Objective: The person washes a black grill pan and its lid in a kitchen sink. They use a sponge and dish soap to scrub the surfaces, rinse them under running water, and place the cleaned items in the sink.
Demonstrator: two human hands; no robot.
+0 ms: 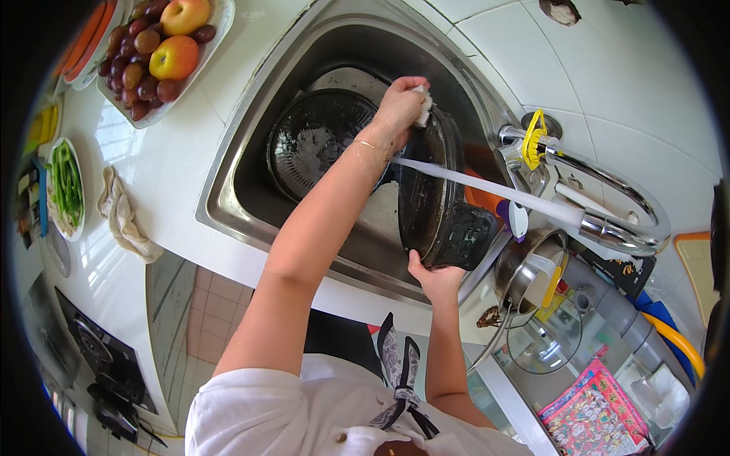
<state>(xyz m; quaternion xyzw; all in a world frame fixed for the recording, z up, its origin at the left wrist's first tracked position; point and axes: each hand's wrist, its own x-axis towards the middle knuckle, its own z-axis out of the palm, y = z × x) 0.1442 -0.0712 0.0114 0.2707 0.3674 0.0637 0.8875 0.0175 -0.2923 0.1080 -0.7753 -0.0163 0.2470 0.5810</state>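
My left hand (402, 108) grips a wet white cloth or sponge (423, 107) against the upper rim of a dark pan (425, 211). The pan is tipped on its side over the stainless steel sink (228, 196). With my right hand (438, 279) I hold its lower end, beside a wide black part (469, 236), perhaps a handle. Water (473, 179) runs from the chrome faucet (627, 233) towards my left wrist and the pan. A second round dark pan (325, 142), wet inside, lies in the basin to the left.
Left on the counter are a tray of grapes and apples (174, 57), a crumpled cloth (122, 219) and a plate of cut green vegetables (65, 182). To the right stand a metal pot (527, 268) and a glass lid (544, 342). An orange object (482, 194) sits behind the pan.
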